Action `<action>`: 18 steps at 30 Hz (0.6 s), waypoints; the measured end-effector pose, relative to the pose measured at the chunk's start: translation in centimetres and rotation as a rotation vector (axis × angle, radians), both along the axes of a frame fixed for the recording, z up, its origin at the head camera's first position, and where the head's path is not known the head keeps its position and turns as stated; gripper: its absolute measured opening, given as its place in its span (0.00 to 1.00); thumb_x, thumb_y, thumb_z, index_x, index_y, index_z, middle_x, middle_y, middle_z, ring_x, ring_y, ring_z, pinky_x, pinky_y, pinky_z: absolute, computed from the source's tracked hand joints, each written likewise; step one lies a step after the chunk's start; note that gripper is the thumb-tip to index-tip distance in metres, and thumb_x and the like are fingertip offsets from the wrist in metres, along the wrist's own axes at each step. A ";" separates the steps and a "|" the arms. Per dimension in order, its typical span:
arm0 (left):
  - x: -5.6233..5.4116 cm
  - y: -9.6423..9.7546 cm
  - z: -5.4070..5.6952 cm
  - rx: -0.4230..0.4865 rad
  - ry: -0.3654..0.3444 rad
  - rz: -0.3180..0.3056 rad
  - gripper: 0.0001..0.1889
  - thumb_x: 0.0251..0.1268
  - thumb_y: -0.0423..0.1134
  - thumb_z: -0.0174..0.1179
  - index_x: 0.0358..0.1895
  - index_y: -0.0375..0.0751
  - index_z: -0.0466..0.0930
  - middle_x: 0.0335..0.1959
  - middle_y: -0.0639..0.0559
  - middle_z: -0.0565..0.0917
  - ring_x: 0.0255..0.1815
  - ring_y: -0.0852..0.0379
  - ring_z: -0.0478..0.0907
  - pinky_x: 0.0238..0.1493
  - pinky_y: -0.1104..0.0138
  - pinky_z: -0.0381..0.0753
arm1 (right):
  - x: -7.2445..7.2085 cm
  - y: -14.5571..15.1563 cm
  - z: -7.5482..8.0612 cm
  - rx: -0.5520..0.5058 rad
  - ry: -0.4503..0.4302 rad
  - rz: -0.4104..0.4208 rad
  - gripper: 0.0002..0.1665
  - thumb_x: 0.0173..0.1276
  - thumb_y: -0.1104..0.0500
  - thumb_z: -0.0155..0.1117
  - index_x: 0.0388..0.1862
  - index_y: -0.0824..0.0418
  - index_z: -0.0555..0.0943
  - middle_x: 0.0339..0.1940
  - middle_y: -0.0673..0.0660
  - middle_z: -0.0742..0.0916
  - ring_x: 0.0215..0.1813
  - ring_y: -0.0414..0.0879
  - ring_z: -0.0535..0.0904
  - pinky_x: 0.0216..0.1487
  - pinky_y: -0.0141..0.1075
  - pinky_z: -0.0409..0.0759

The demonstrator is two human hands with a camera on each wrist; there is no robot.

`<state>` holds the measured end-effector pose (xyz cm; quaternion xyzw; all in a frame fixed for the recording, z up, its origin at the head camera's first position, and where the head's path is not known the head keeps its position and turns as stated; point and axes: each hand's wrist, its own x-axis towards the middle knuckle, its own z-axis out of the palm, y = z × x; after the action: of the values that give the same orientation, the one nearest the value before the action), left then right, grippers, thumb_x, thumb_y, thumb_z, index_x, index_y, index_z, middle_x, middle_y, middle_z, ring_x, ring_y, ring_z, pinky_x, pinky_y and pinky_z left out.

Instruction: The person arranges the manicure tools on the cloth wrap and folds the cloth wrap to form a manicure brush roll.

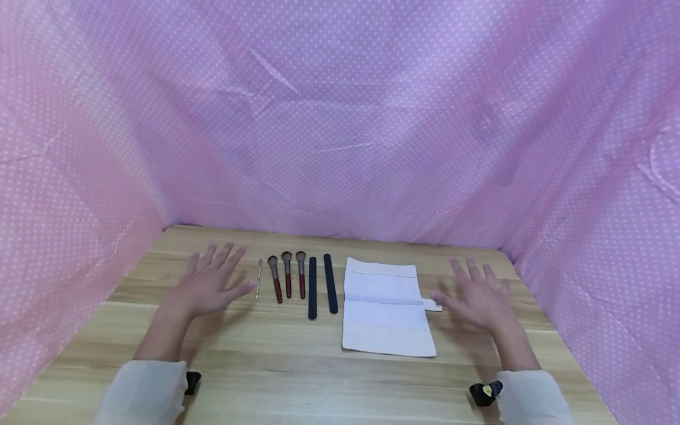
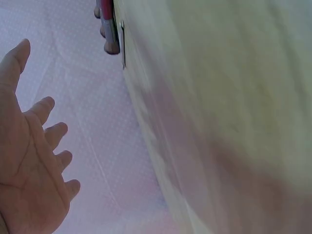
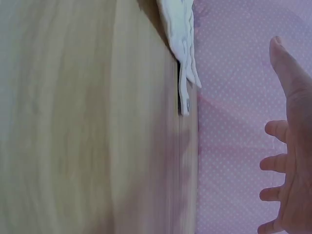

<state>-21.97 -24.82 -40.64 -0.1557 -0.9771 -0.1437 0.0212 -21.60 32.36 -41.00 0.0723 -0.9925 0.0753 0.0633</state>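
Six slim tools lie side by side near the centre of the frame: a thin stick [image 1: 258, 280], three brushes [image 1: 288, 277] and two dark files [image 1: 312, 289]. The gaps on the wooden desk [image 1: 265, 378] seem meant to let each be lifted without disturbing its neighbour; the brush heads point to the top of the frame, which likely leaves the handles toward the person. Right of the files, at lower centre-right, the white pouch [image 1: 385, 321] lies unfolded and flat, probably so its inside can be reached, with its tab [image 1: 432, 304] jutting right. At left of the frame, the left grip [image 1: 207, 288] is spread and empty, just beside the stick; at right, the right grip [image 1: 478, 298] is likewise spread, holding nothing, apart from the tab in the right wrist view. Both seem raised, perhaps to leave everything untouched.
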 end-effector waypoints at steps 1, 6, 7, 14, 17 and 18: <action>-0.3 0.3 0.0 0.000 0.001 -0.007 0.47 0.73 0.71 0.47 0.84 0.46 0.45 0.83 0.35 0.45 0.80 0.25 0.35 0.74 0.31 0.27 | -0.1 -0.2 0.0 -0.007 -0.005 0.004 0.62 0.65 0.18 0.51 0.85 0.54 0.51 0.80 0.75 0.59 0.76 0.83 0.48 0.61 0.85 0.41; -2.3 2.8 -0.1 -0.011 0.003 -0.061 0.46 0.74 0.71 0.47 0.84 0.46 0.48 0.83 0.35 0.48 0.81 0.27 0.39 0.75 0.32 0.30 | -0.8 -1.7 0.0 -0.051 -0.021 0.035 0.63 0.64 0.17 0.51 0.85 0.54 0.53 0.80 0.71 0.62 0.77 0.79 0.50 0.62 0.83 0.45; -2.8 3.5 -0.1 -0.013 0.006 -0.076 0.46 0.74 0.70 0.48 0.84 0.46 0.48 0.83 0.36 0.49 0.81 0.28 0.40 0.75 0.33 0.31 | -0.9 -2.1 0.0 -0.063 -0.020 0.044 0.63 0.63 0.17 0.51 0.84 0.54 0.54 0.79 0.71 0.63 0.76 0.79 0.51 0.62 0.83 0.47; -5.7 8.7 -0.5 -0.020 0.016 -0.188 0.44 0.72 0.67 0.54 0.82 0.46 0.55 0.81 0.38 0.56 0.81 0.34 0.49 0.77 0.35 0.41 | -2.0 -4.8 -0.4 -0.184 -0.065 0.134 0.60 0.66 0.22 0.56 0.82 0.59 0.58 0.78 0.68 0.67 0.76 0.74 0.57 0.65 0.79 0.53; -6.6 10.6 -0.8 -0.042 0.005 -0.224 0.43 0.73 0.65 0.55 0.82 0.46 0.56 0.80 0.38 0.59 0.81 0.35 0.52 0.78 0.36 0.44 | -2.4 -6.2 -0.5 -0.244 -0.078 0.183 0.55 0.69 0.28 0.61 0.80 0.62 0.62 0.77 0.67 0.70 0.76 0.72 0.61 0.68 0.75 0.58; -7.0 11.2 -0.9 -0.056 -0.001 -0.237 0.43 0.73 0.65 0.55 0.82 0.46 0.56 0.80 0.39 0.60 0.81 0.36 0.53 0.78 0.37 0.45 | -2.5 -6.7 -0.6 -0.254 -0.077 0.199 0.54 0.69 0.30 0.63 0.80 0.63 0.63 0.76 0.67 0.72 0.75 0.71 0.63 0.69 0.72 0.60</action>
<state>-28.97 -13.63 -41.56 -0.2705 -0.9555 -0.1178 -0.0008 -24.13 25.68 -41.55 0.1587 -0.9647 0.2086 0.0263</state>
